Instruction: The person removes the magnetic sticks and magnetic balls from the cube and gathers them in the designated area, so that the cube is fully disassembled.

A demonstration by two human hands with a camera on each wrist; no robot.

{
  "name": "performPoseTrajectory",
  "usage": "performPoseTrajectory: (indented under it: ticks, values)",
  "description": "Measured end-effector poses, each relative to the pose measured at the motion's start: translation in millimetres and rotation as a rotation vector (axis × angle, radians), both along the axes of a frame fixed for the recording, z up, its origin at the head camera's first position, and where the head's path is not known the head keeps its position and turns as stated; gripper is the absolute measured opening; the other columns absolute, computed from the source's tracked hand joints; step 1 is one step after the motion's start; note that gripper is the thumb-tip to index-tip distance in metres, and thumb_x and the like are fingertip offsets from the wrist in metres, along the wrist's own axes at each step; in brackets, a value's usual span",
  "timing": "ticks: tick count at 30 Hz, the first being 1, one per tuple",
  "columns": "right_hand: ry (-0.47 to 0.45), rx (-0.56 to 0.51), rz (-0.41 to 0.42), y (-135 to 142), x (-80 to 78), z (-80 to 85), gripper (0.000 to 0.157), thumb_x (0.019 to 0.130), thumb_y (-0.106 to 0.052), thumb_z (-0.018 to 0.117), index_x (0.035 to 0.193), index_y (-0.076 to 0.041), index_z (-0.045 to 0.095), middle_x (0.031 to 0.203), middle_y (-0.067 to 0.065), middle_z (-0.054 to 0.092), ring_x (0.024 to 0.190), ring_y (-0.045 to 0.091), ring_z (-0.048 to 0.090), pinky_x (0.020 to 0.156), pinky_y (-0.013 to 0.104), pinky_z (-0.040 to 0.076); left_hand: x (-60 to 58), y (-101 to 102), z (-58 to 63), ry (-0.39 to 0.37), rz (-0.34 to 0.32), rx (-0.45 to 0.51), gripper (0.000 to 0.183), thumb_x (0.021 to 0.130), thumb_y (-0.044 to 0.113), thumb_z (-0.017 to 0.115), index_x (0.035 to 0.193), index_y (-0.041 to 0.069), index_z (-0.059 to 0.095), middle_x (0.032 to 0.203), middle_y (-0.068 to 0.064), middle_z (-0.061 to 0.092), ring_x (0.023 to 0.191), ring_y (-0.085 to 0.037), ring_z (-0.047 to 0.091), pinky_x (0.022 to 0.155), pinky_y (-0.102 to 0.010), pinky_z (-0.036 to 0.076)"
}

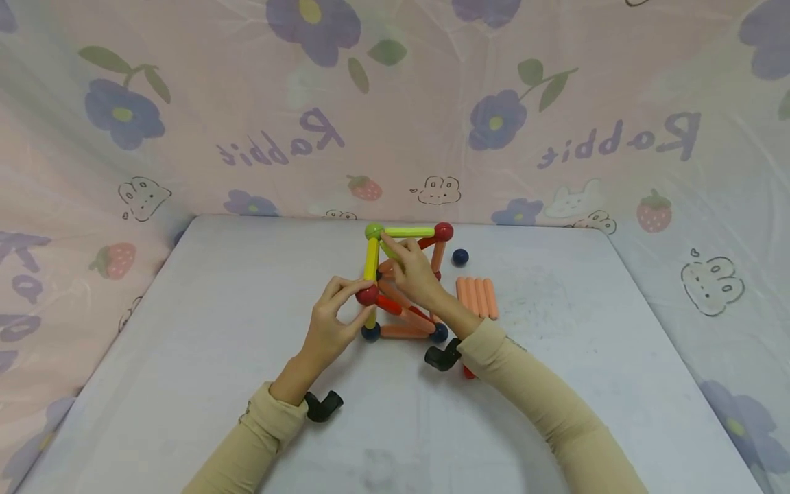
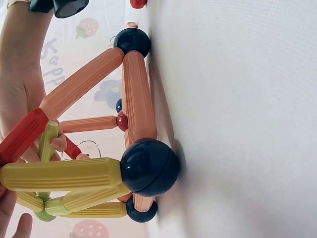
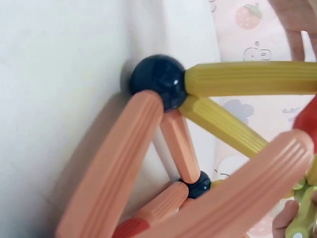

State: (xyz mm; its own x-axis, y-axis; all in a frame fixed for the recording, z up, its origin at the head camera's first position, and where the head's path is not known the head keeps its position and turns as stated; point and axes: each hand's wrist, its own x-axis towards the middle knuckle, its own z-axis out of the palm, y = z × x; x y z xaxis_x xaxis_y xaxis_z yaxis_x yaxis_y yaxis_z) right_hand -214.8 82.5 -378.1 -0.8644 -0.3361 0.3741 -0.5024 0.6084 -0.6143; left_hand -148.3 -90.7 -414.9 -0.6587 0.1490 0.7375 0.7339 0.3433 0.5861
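Note:
A frame of magnetic rods and balls stands on the white table, with dark blue balls (image 2: pixel 150 167) and orange rods (image 1: pixel 407 332) along its base. My left hand (image 1: pixel 330 326) pinches the red ball (image 1: pixel 367 296) at its near left upper corner, where a yellow rod (image 2: pixel 62 173) and a red rod (image 1: pixel 389 304) meet it. My right hand (image 1: pixel 415 274) reaches over the frame and pinches a light green rod (image 2: pixel 48 141) near the green ball (image 1: pixel 374 232). From that ball a yellow-green rod (image 1: pixel 410 232) runs to another red ball (image 1: pixel 443 232).
Right of the frame lie several loose orange rods (image 1: pixel 476 298) in a row and a loose blue ball (image 1: pixel 460 257). The tip of a red rod (image 1: pixel 469 372) shows by the right sleeve. Black wrist-camera parts (image 1: pixel 324 406) hang under both wrists. A printed curtain (image 1: pixel 395 137) backs the table.

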Motion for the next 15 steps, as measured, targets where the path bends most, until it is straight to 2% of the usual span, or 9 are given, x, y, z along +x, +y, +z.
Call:
performPoseTrajectory:
  ticks: [5, 8, 11, 15]
  values:
    - [-0.079, -0.045, -0.008, 8, 6.8, 2.3, 0.049, 0.092, 0.004, 0.051, 0.14, -0.004, 0.048, 0.104, 0.023, 0.054, 0.084, 0.027, 0.05, 0.069, 0.025, 0.044, -0.3, 0, 0.1, -0.004, 0.006, -0.002, 0.041, 0.073, -0.007, 0.078, 0.113, -0.001, 0.067, 0.1, -0.015, 0.059, 0.094, -0.025, 0.06, 0.095, -0.005, 0.043]
    - [-0.118, -0.093, -0.005, 16, 11.5, 1.6, 0.047, 0.093, 0.002, 0.052, 0.14, -0.005, 0.049, 0.103, 0.022, 0.053, 0.086, 0.028, 0.056, 0.065, 0.02, 0.049, -0.5, 0, 0.0, -0.005, 0.006, -0.009, 0.041, 0.074, -0.007, 0.077, 0.113, -0.001, 0.067, 0.1, -0.015, 0.059, 0.094, -0.025, 0.06, 0.095, -0.005, 0.043]
    - [-0.138, -0.154, 0.012, 24, 15.5, -0.8, 0.046, 0.093, 0.002, 0.052, 0.139, -0.003, 0.05, 0.108, 0.024, 0.054, 0.083, 0.033, 0.062, 0.058, 0.017, 0.052, -0.5, 0, 0.4, -0.003, 0.008, -0.021, 0.042, 0.074, -0.007, 0.077, 0.114, -0.001, 0.067, 0.101, -0.014, 0.06, 0.094, -0.024, 0.06, 0.095, -0.004, 0.043]
    - [-0.166, -0.204, 0.015, 37, 21.7, -3.3, 0.047, 0.092, 0.003, 0.054, 0.138, -0.002, 0.049, 0.113, 0.025, 0.054, 0.074, 0.037, 0.064, 0.056, 0.017, 0.053, -0.4, -1, 2.4, 0.007, 0.014, -0.05, 0.042, 0.074, -0.006, 0.077, 0.114, -0.001, 0.067, 0.102, -0.015, 0.06, 0.094, -0.023, 0.061, 0.095, -0.005, 0.043]
